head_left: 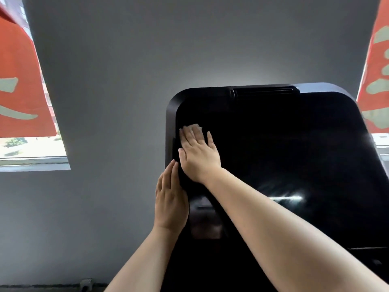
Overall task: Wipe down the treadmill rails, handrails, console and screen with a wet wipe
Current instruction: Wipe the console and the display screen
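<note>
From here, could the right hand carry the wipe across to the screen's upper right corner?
Probably yes. The right hand presses the wipe flat near the screen's upper left, and nothing lies across the glass between. The left hand only rests on the left edge.

Standing right by the treadmill here: the right hand (199, 155) is laid flat with straight fingers on the upper left part of the big black screen (284, 157), pressing a white wet wipe (194, 127) whose edge pokes out past the fingertips. The left hand (171, 199) rests along the screen's left edge just below it, fingers straight and together against the frame. Behind is a plain grey wall (126, 81), with orange banners (19, 85) hanging over a window (31, 146) on each side.
</note>
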Tool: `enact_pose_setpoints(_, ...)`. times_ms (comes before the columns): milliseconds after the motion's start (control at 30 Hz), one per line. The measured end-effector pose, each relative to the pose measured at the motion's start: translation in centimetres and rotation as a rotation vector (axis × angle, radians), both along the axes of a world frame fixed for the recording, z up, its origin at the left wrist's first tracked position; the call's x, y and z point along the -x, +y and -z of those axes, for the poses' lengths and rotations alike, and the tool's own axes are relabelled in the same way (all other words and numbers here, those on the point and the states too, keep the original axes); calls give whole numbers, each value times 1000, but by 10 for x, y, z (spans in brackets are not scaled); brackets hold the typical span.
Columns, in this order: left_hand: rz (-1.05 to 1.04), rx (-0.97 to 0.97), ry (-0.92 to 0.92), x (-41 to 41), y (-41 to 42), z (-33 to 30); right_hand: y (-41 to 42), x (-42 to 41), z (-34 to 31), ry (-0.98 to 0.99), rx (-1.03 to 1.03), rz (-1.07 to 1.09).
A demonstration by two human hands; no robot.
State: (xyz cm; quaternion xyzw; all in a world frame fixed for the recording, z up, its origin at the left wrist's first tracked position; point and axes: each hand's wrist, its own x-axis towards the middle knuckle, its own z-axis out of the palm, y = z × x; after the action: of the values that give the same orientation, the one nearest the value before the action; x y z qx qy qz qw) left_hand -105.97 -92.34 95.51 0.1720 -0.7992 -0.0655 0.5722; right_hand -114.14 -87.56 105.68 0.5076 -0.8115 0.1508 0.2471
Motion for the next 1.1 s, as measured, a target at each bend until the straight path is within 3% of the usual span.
enact_pose_setpoints(167, -11, 53, -31, 0, -1, 0, 46, 52, -1, 41, 39, 101)
enact_pose_setpoints(467, -35, 54, -43, 2, 0, 4, 189, 179, 1, -352, 263, 561)
enact_pose_setpoints(567, -44, 49, -43, 3, 1, 3, 191, 182, -3, -453, 335, 641)
enact_pose_setpoints(700, -72, 29, -52, 3, 4, 3, 123, 128, -3, -350, 283, 527)
enact_pose_setpoints(933, -147, 41, -122, 4, 3, 4, 42, -8, 50, -86, 8, 0)
enact_pose_setpoints(1100, -158, 19, -125, 3, 7, 2, 80, 34, 40, -21, 10, 57)
